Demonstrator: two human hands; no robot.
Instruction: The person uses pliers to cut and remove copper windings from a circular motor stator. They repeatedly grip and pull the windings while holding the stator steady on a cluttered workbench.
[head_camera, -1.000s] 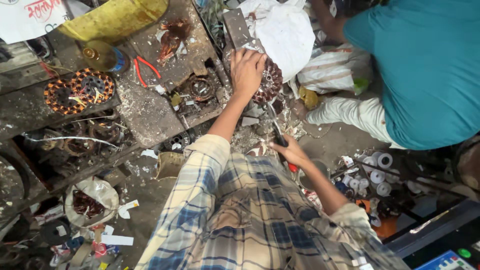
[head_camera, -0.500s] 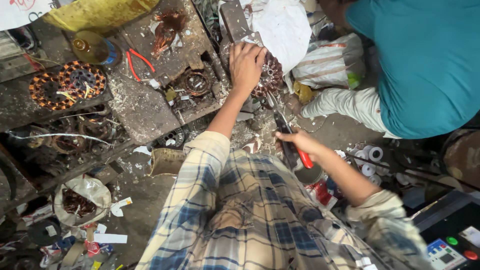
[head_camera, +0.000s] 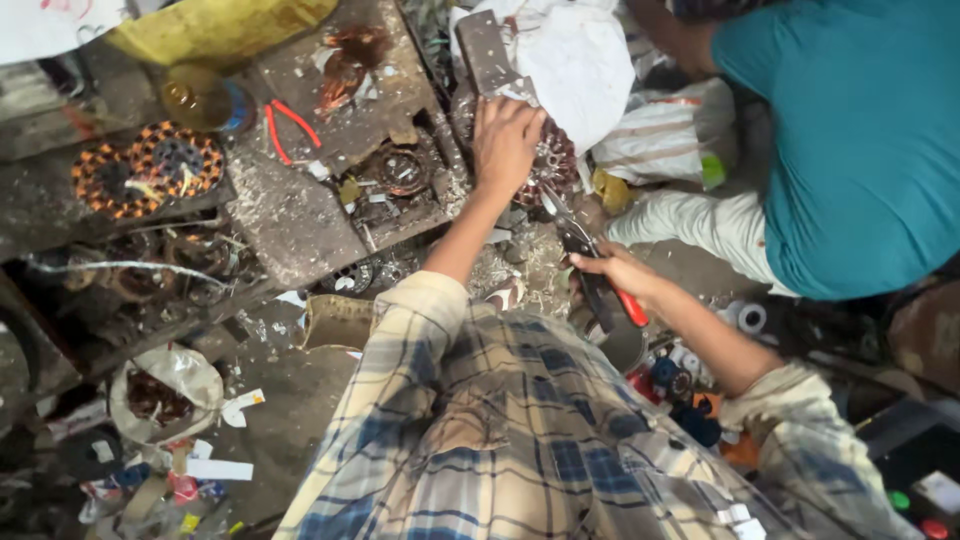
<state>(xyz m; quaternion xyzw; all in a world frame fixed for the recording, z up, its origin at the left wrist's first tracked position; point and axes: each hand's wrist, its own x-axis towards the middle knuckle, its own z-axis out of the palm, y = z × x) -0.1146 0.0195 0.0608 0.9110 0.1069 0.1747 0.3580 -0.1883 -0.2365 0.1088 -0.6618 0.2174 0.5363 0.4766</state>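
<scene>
Head view: left hand (head_camera: 505, 140) presses flat on the round copper-wound motor stator (head_camera: 548, 165) at the tabletop edge; right hand (head_camera: 622, 272) clasps red-handled metal pliers (head_camera: 590, 260), long axis pointing up-left toward the stator.

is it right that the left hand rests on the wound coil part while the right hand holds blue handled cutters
Not quite. In the head view the cutters in the right hand have red handles, not blue. The left hand does rest on the wound coil part.
</scene>
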